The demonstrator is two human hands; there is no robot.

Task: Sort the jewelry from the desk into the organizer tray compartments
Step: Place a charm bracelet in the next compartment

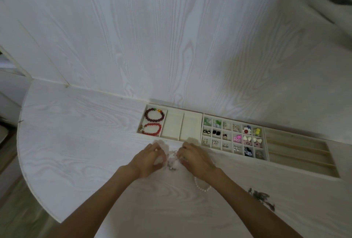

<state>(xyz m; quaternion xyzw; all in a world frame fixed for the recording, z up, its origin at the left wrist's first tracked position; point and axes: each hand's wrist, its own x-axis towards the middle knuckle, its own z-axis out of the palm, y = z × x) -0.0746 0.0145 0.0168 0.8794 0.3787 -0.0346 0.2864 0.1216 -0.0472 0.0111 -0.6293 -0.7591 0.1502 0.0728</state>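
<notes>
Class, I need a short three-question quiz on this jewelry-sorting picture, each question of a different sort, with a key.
1. True or false: the two wide compartments beside the red bead bracelet already hold bracelets.
2. Multiple choice: the pearl bracelet lies A) in the grid tray, B) on the desk by the right wrist, C) in the slotted tray.
3. Fill in: the left hand and right hand together hold a pale pink ____ piece.

Key
1. False; the bracelet tray has those two empty.
2. B
3. beaded (blurred; exact type unclear)
</notes>
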